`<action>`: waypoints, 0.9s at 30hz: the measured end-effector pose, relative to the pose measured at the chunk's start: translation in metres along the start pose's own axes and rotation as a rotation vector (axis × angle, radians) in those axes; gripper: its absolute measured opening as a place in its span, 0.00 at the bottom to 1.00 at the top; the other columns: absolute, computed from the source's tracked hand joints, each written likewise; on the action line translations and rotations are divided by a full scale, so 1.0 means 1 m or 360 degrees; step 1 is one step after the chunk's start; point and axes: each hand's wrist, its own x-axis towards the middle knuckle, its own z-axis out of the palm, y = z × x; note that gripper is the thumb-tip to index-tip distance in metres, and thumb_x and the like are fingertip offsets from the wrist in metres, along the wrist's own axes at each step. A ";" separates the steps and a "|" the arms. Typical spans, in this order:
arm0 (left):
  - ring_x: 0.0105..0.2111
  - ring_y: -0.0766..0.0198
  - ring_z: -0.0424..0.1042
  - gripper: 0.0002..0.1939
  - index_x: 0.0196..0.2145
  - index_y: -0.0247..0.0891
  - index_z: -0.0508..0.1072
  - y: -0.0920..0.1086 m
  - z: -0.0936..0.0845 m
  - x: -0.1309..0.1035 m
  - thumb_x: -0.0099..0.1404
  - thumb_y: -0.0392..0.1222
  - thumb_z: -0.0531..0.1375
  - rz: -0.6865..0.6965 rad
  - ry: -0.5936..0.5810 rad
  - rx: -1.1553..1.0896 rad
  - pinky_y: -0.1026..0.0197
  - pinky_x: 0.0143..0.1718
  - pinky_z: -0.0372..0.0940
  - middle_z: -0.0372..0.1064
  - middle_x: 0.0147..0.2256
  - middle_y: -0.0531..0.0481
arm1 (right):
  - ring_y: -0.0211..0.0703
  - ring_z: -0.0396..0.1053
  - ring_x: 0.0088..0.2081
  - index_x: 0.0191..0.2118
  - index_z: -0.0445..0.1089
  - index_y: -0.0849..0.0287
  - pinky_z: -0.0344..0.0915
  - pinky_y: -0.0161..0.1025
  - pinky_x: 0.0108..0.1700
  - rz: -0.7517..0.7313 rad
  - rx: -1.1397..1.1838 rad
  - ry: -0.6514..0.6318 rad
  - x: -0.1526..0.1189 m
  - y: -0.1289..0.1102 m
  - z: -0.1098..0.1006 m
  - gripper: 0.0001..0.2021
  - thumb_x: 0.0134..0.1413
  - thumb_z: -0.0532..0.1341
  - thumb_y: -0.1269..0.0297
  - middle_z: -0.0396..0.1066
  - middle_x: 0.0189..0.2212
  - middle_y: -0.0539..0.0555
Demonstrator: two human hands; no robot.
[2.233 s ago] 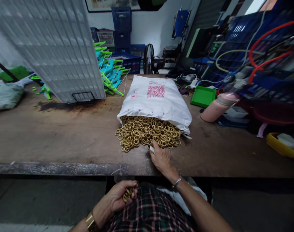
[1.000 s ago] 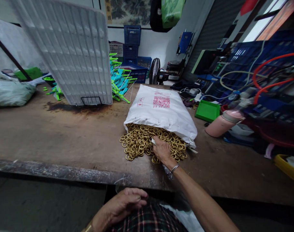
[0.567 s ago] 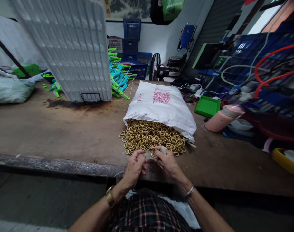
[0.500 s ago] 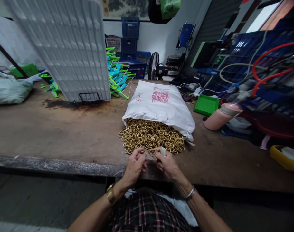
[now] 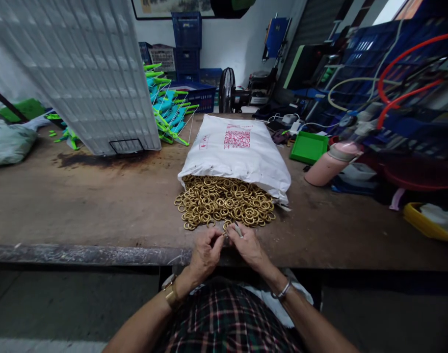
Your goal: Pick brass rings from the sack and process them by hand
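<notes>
Many brass-coloured rings (image 5: 224, 201) spill from the mouth of a white sack (image 5: 242, 152) with red print onto the brown table. At the near edge of the pile, my left hand (image 5: 206, 251) pinches a small ring between thumb and fingertips. My right hand (image 5: 250, 247) meets it from the other side, its fingers closed round a small tool with a pale handle (image 5: 238, 229). The fingertips of both hands nearly touch, and the tool's working end is hidden there.
A tall ribbed translucent panel (image 5: 98, 83) stands at the left, beside green and blue plastic pieces (image 5: 172, 110). On the right are a green tray (image 5: 309, 147), a pink bottle (image 5: 329, 165) and a yellow container (image 5: 430, 225). A black fan (image 5: 227, 90) stands behind the sack.
My left hand's fingers have closed into a pinch, and both hands have come together. The view has shifted, so the sack and panel appear slightly higher and further left.
</notes>
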 end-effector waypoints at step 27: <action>0.19 0.73 0.60 0.15 0.29 0.37 0.63 -0.002 0.002 0.005 0.58 0.53 0.56 -0.0754 -0.0285 -0.0801 0.70 0.18 0.56 0.62 0.22 0.56 | 0.38 0.61 0.27 0.31 0.65 0.59 0.50 0.34 0.30 -0.0241 -0.1062 -0.0189 -0.009 0.016 0.005 0.12 0.43 0.48 0.76 0.69 0.26 0.52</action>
